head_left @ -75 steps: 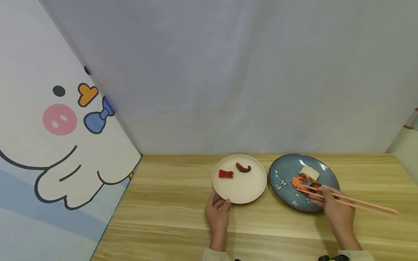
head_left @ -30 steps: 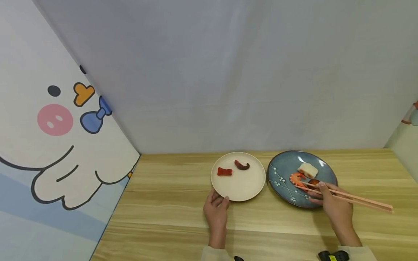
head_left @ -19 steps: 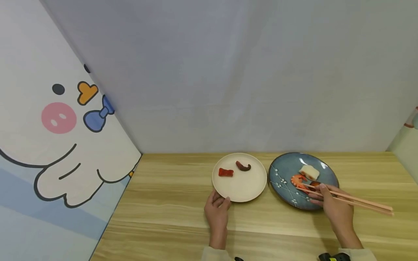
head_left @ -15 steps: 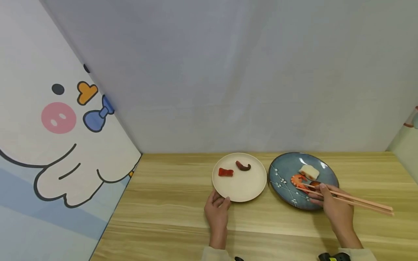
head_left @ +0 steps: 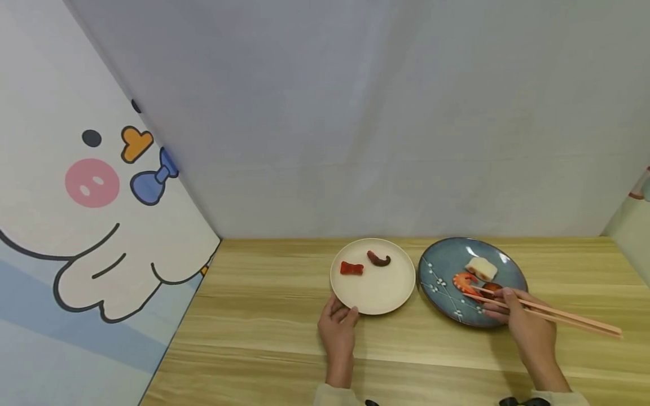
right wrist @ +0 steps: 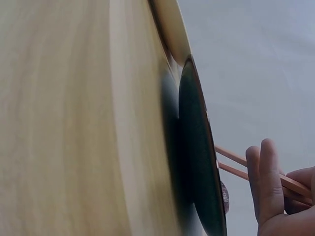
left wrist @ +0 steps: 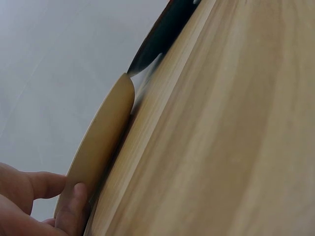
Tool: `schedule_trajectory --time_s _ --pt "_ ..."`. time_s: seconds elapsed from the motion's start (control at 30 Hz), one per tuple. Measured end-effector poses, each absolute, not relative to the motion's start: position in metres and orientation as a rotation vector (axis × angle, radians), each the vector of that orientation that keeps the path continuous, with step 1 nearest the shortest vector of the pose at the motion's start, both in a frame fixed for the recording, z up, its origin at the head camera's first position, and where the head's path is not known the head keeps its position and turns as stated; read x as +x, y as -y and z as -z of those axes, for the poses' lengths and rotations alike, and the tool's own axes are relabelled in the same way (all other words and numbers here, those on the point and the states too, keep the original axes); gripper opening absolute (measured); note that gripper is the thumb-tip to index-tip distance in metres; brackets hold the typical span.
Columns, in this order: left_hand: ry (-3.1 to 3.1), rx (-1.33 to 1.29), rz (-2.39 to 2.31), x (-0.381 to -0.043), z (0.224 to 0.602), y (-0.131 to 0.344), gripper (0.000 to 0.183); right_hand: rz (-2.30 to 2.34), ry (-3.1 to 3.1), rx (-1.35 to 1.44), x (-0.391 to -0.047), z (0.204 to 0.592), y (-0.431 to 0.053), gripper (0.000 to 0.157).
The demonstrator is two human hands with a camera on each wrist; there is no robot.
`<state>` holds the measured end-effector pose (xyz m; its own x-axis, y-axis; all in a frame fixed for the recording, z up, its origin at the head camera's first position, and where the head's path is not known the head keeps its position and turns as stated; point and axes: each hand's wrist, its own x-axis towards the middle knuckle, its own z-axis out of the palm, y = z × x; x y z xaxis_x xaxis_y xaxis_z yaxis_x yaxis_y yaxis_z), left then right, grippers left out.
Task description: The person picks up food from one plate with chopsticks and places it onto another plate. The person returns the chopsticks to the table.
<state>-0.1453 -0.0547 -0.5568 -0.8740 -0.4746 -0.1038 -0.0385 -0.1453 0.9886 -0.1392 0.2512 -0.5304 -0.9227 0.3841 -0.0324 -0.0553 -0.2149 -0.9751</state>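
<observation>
My left hand (head_left: pixel 338 335) holds the near-left rim of a small cream plate (head_left: pixel 378 293), pinched between thumb and fingers in the left wrist view. On that plate lie a red strip (head_left: pixel 351 268) and a dark red curled piece like a tentacle (head_left: pixel 378 259). My right hand (head_left: pixel 532 332) holds a pair of pale wooden chopsticks (head_left: pixel 569 318) over a blue plate (head_left: pixel 447 256). Their tips are at an orange shrimp (head_left: pixel 462 281); whether they grip it I cannot tell. A white piece with browned edges (head_left: pixel 481 269) and a brown round piece (head_left: pixel 491 288) lie beside it.
The two plates sit side by side, nearly touching, on a wood-grain table (head_left: pixel 254 316). A grey cloth wall (head_left: pixel 355 141) rises behind its far edge. On the left stands a panel with a cartoon animal (head_left: pixel 91 225).
My right hand has shifted slightly to the right with the chopsticks, their tips staying by the shrimp. My left hand stays on the cream plate's rim. The food has not visibly moved.
</observation>
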Motion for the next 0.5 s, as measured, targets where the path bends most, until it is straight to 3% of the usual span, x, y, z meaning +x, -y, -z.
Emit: schedule_trajectory --time_s 0.5 --pt "1.835 0.578 2.104 -0.1438 0.5551 0.0547 0.062 -2.229 1.773 -0.339 -0.1368 0.5212 -0.2505 0.025"
